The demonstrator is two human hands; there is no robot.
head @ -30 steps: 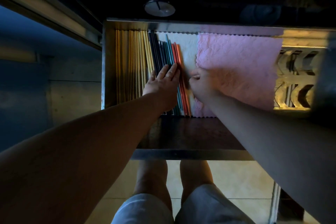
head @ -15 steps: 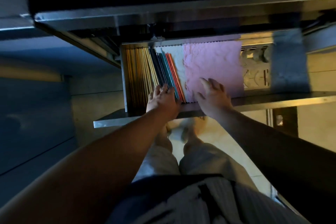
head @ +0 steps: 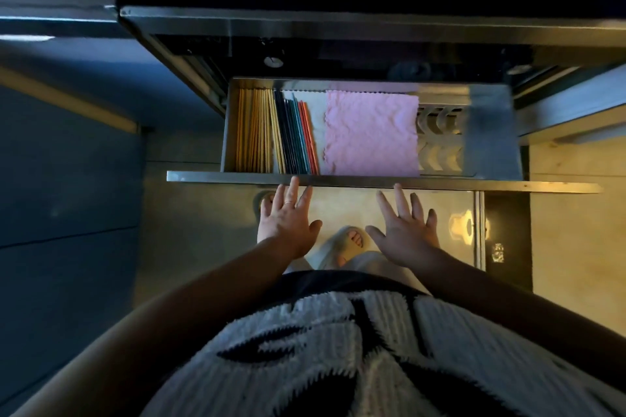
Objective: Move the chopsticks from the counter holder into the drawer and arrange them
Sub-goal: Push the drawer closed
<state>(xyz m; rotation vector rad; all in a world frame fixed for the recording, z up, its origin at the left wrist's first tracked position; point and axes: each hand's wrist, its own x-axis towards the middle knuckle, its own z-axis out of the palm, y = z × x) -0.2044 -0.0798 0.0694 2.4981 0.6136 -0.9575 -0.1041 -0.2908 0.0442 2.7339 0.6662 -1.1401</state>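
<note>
Nearest the camera is the person's black-and-white shirt [head: 338, 349], and below it a foot in a slipper [head: 345, 244] on the floor. Ahead of these, the left hand [head: 288, 217] and right hand [head: 404, 230] are both spread flat, fingers apart and holding nothing. Their fingertips reach the front edge of the drawer [head: 372, 179]; whether they press on it cannot be told.

Inside, the chopsticks [head: 277, 132] lie side by side along the left end in a neat row, yellow ones, then dark, teal and red. Beside them lies a pink cloth [head: 371, 132], and past that a metal rack [head: 437, 135].

The arranging looks finished, so the step in hand seems to be shutting the drawer. That calls for an even, gentle push from both hands, so the row does not roll apart.
</note>
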